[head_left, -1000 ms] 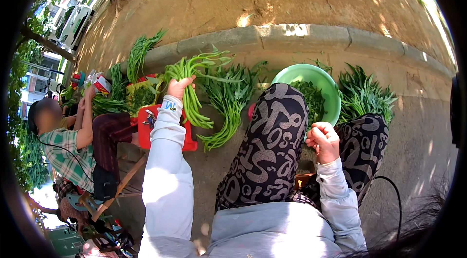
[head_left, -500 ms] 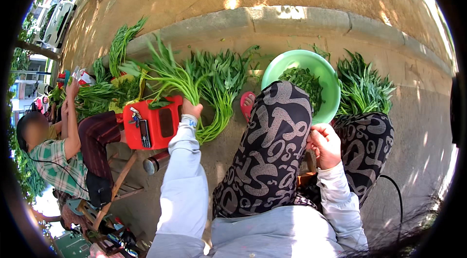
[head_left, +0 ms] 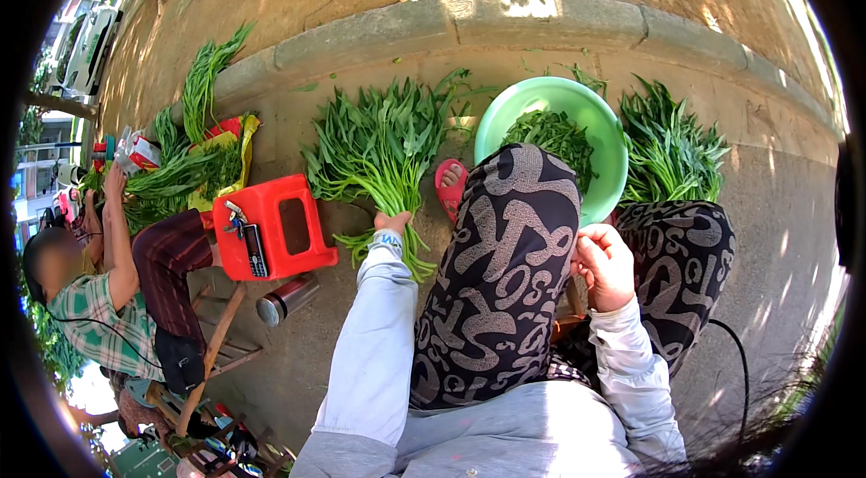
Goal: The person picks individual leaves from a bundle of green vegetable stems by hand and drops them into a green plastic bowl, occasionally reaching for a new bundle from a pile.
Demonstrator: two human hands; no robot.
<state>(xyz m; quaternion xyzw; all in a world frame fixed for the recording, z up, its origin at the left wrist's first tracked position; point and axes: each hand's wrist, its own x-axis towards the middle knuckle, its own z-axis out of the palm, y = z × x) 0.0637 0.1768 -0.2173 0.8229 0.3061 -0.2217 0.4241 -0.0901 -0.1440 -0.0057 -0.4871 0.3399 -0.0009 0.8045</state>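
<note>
The bunch of long-stemmed leafy greens now lies on the pavement, merging with other stems; half a second ago it was tilted over the edge of the red plastic stool. The left hand grips its stems, fingers wrapped round. The right hand stays by the patterned trousers, fingers curled in; whether they pinch anything, I cannot tell. Beyond, the green basin holds loose leaves. Keys and a black handset lie on the stool.
</note>
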